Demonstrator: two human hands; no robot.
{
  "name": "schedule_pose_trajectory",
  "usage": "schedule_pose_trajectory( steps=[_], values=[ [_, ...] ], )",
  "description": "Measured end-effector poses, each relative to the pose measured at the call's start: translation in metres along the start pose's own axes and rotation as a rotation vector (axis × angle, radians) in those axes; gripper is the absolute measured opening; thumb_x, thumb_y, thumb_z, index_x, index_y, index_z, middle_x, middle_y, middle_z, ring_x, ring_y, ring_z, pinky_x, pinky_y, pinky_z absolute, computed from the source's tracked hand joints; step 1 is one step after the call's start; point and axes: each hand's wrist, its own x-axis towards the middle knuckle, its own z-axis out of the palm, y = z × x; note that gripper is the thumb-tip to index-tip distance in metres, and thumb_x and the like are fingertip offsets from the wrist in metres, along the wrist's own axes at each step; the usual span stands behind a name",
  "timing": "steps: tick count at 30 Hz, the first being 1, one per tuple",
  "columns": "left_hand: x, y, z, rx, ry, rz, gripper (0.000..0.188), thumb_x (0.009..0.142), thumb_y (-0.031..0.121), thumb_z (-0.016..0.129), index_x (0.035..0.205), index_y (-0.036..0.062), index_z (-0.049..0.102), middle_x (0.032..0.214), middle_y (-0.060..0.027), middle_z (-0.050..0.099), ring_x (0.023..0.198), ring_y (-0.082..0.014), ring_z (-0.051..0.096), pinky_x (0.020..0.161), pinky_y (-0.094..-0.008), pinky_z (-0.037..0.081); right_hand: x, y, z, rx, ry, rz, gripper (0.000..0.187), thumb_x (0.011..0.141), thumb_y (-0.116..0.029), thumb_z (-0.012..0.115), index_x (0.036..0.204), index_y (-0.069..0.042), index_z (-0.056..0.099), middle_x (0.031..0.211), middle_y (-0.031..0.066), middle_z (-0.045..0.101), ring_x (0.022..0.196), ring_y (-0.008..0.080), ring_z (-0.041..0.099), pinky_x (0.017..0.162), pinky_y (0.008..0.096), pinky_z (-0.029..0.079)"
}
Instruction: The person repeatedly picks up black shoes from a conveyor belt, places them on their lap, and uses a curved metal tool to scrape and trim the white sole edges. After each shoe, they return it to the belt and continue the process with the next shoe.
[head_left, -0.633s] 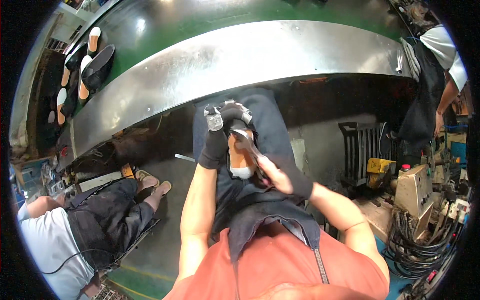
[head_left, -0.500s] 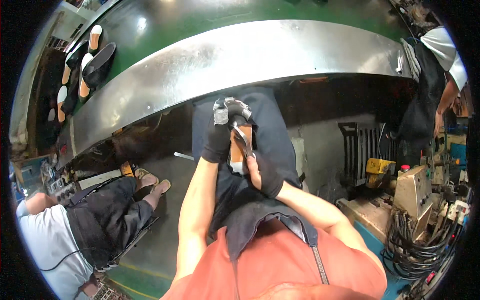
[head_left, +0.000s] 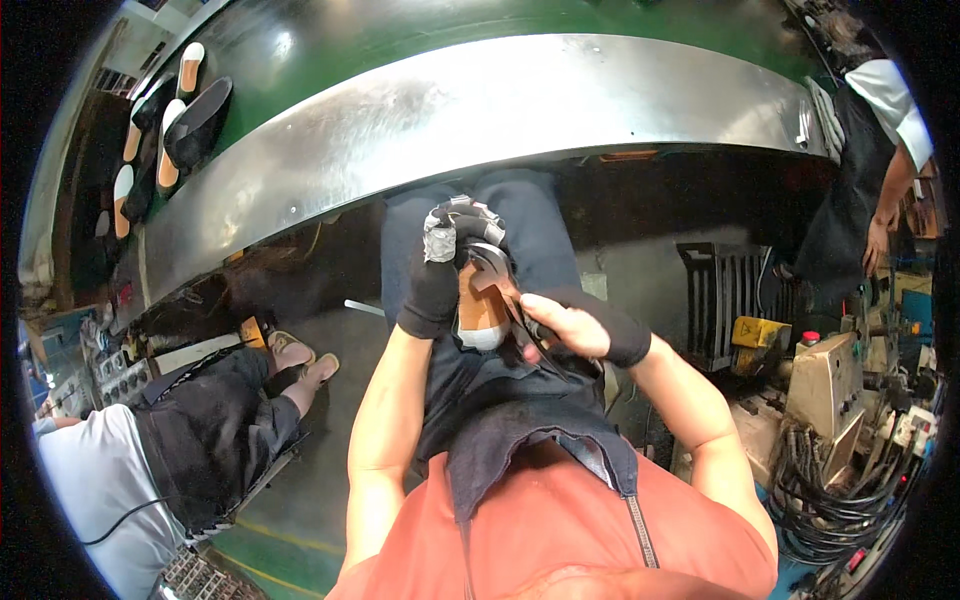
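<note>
A shoe point(head_left: 480, 312) with a tan, pale-edged underside facing up lies over my lap. My left hand point(head_left: 440, 265), in a black fingerless glove with silver tape around the fingers, is closed around its far end. Metal pincers point(head_left: 493, 268) with a curved head are held in my right hand point(head_left: 580, 328), which also wears a dark glove. Their head is over the far part of the shoe, close to my left fingers; whether the jaws touch it I cannot tell. My left hand hides the shoe's far end.
A metal-edged bench point(head_left: 450, 100) with a green top curves ahead. Several shoes point(head_left: 198, 125) stand at its left. One person point(head_left: 200, 440) sits at lower left; another person point(head_left: 840, 190) stands at right, near a machine point(head_left: 825, 385) with bundled black cables point(head_left: 830, 485).
My right hand has moved right and turned outward, with the elbow wider. The pincers' head has shifted slightly and shows more broadly. My left hand and the shoe have stayed nearly in place.
</note>
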Motion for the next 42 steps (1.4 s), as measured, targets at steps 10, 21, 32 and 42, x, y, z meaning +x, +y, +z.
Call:
schedule_pose_trajectory(
  steps=[10,21,32,42],
  values=[
    [-0.051,0.043,0.000,0.047,-0.079,-0.102,0.048,0.090,0.038,0.056,0.119,0.0002,0.053,0.106,-0.0151,0.062,0.101,-0.0252,0.059,0.092,-0.0399,0.045,0.017,0.073,0.066,-0.593,0.196,-0.466,0.023,0.097,-0.017,0.044,0.101,-0.002,0.061,0.095,0.0184,0.063,0.085,0.0283,0.062,0.076,0.0381,0.049],
    [-0.126,0.054,0.043,0.356,0.004,-0.073,0.123,0.062,0.041,0.087,0.146,-0.0068,0.012,0.151,-0.0271,0.018,0.143,-0.0397,0.014,0.115,-0.0457,0.014,-0.053,0.146,0.024,-0.909,-0.173,-0.575,0.045,0.079,-0.041,0.061,0.097,0.000,0.062,0.099,0.0174,0.060,0.094,0.0344,0.061,0.084,0.0415,0.050],
    [-0.108,0.044,0.032,0.185,0.111,-0.195,0.077,0.076,0.032,0.075,0.138,0.0038,0.039,0.142,-0.0170,0.038,0.137,-0.0301,0.031,0.112,-0.0423,0.026,-0.048,0.150,0.022,-0.785,-0.162,-0.585,0.046,0.078,-0.039,0.066,0.102,0.000,0.060,0.104,0.0209,0.058,0.094,0.0388,0.059,0.083,0.0452,0.049],
    [-0.055,0.017,-0.018,0.697,0.089,-0.301,0.057,0.092,0.021,0.053,0.137,-0.0066,0.031,0.128,-0.0297,0.048,0.115,-0.0440,0.050,0.099,-0.0453,0.041,-0.013,-0.046,0.020,-0.047,0.242,0.195,0.046,0.099,-0.047,0.041,0.088,-0.006,0.060,0.067,0.0042,0.058,0.054,0.0148,0.053,0.054,0.0283,0.043]
  ],
)
